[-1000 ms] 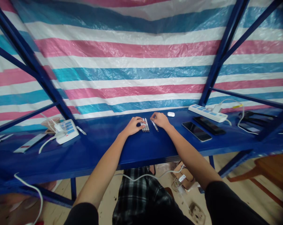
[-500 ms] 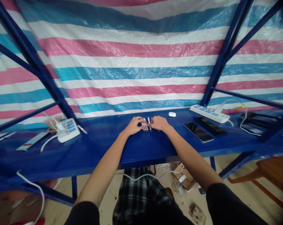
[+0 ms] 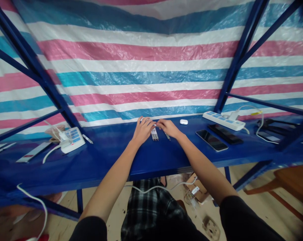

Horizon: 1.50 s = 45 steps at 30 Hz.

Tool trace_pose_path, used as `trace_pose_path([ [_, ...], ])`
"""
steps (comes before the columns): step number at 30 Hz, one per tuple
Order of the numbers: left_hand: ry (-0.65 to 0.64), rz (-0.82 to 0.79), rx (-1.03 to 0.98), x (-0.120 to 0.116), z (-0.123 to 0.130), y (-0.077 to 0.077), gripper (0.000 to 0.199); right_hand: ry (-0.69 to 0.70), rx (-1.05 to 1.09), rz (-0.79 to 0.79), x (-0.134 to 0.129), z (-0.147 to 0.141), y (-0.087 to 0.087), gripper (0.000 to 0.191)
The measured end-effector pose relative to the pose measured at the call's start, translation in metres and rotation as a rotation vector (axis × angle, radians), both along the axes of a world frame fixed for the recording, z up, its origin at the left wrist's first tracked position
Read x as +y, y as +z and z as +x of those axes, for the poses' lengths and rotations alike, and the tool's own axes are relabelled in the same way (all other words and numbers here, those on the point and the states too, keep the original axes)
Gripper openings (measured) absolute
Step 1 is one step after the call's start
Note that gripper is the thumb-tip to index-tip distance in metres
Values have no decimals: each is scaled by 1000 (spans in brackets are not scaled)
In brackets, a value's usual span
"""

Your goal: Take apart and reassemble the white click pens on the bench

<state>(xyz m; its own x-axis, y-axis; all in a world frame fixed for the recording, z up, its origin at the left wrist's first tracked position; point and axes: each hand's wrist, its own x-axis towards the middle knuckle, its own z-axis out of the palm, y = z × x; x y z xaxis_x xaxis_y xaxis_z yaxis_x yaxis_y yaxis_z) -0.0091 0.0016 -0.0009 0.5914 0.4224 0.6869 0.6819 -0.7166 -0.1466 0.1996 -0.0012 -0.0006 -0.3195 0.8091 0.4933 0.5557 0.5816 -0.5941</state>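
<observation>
As the left hand (image 3: 142,130) spreads over pens (image 3: 154,135), the right hand (image 3: 169,128) curls — grip unclear.

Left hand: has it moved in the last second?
Yes, upward in view: the left hand now overlaps the lower edge of the striped sheet; before, it stayed below.

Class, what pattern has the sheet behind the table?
The sheet has pink, blue and white stripes; head view.

No text legible — label (image 3: 195,190) on cardboard box (image 3: 203,195) too small.
</observation>
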Motion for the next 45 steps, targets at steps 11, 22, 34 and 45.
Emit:
trace_pose_path([
  [11, -81, -266, -26, 4, -2, -4, 35, 125, 203, -378, 14, 5, -14, 56],
  [22, -113, -432, -222, 14, -10, -11, 30, 98, 267, -189, 10, 1, -11, 33],
  [34, -97, -395, -203, 10, -8, -9, 24, 112, 428, -359, 12, -4, -14, 33],
  [45, -127, -414, -197, 12, -9, -11, 28, 103, 408, -342, 15, -3, -18, 39],
])
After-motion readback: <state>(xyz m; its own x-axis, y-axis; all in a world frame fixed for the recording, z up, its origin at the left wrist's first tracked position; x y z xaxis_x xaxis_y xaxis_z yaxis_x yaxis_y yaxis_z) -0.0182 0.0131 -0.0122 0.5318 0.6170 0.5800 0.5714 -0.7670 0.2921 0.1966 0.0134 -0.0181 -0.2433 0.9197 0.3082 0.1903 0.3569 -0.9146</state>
